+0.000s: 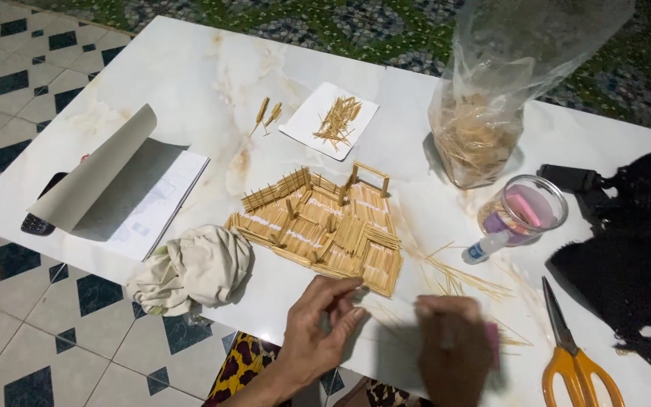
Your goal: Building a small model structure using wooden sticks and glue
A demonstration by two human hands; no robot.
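Fingers of the left hand [318,332] curl loosely near the stick model [318,230]; the right hand [453,354], blurred, grips something pink, and steady, light pressure would suit such thin sticks [453,283]. Beyond on the bench [190,68] stand a clear bag of sticks [484,136], a plastic jar [525,207], a small glue bottle [484,249] and orange scissors [574,362].

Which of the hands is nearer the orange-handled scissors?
Right. The right hand lies just left of the orange-handled scissors, apart from them. The left hand is farther left, by the toothpick model's front edge.
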